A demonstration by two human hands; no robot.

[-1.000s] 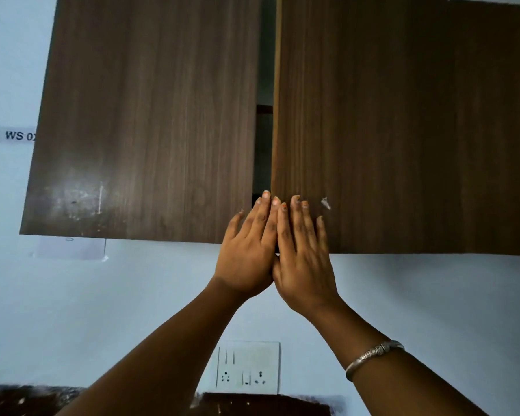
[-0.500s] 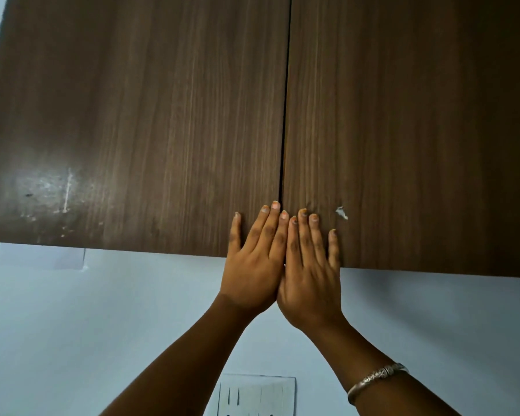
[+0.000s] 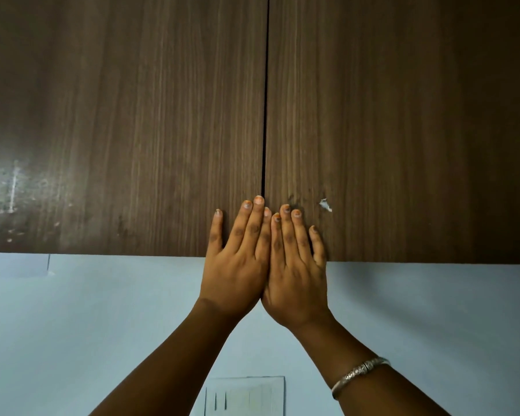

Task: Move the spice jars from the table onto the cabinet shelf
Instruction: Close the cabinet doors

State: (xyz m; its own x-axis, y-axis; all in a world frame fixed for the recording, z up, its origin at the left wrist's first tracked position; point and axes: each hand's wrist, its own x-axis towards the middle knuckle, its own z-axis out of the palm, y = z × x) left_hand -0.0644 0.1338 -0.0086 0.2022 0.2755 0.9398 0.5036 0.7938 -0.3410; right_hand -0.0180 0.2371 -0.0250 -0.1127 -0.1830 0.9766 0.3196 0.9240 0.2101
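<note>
Left hand [image 3: 237,265] and right hand [image 3: 294,265] flat, fingers extended, gripping nothing, palms on lower edges of two dark brown wood-grain cabinet doors [image 3: 162,115]. Doors meet at thin centre seam. Spice jars, shelf not visible. Risk: uneven push leaves one door ajar; fingertips near seam could pinch.

— What is showing of the cabinet [image 3: 132,115]?

— Only its two dark wood-grain doors, which are meeting at a thin vertical seam [image 3: 264,100].

— Is the shelf showing?

— No, the doors are hiding it.

— Is anything lying against the doors?

— Two flat hands are pressing on the lower edge, the left hand [image 3: 237,265] and the right hand [image 3: 294,271], either side of the seam.
</note>
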